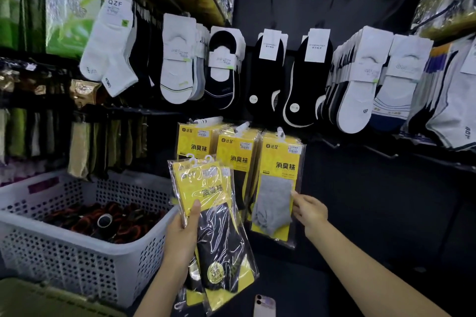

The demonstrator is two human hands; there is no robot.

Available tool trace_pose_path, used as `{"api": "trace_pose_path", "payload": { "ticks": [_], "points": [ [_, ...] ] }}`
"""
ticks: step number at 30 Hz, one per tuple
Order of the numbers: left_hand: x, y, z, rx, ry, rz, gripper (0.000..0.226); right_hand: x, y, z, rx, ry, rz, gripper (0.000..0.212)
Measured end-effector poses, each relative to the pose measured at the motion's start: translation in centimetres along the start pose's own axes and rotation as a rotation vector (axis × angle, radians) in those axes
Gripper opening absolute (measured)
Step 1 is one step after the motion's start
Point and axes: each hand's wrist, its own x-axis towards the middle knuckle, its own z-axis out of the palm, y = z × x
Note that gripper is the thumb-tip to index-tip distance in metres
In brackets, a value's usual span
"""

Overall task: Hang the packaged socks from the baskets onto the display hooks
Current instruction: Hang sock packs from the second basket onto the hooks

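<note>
Head view: the left hand grips a small stack of sock packs, yellow cards with black socks in clear sleeves, thumb pressed on the front and fingers hidden behind; the stack is held upright, just in front of the hanging rows. The right hand reaches to the right edge of the grey-sock pack, which hangs at the front of the rightmost row on the dark display wall; its fingertips meet the sleeve, but I cannot tell whether they pinch it or merely touch. Two more rows of yellow packs hang just left of it. A white perforated basket of dark rolled socks stands at lower left, and a phone lies at the bottom edge
</note>
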Motion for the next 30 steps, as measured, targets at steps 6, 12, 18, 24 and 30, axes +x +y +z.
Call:
{"api": "trace_pose_path", "payload": {
  "ticks": [6,12,18,24,30],
  "points": [
    [-0.7,0.1,0.9,0.012,-0.098,-0.059,0.026,-4.1,2.4,-0.8,-0.072,-0.195,0.036,0.022],
    [-2.3,-0.1,2.9,0.038,-0.15,-0.049,0.018,-8.9,2.8,0.9,-0.117,-0.488,-0.085,0.033],
    [-2.8,0.2,2.8,0.139,-0.295,-0.04,0.047,-8.7,2.8,-0.2,-0.03,-0.455,0.015,0.041],
    [-2.4,-0.1,2.7,0.108,-0.227,0.064,0.004,-7.2,1.8,-2.1,-0.005,-0.316,-0.061,0.013],
    [-0.8,0.7,1.3,0.01,-0.032,0.123,0.029,-4.6,-2.9,-2.1,0.031,-0.121,-0.278,0.008]
  ]
}}
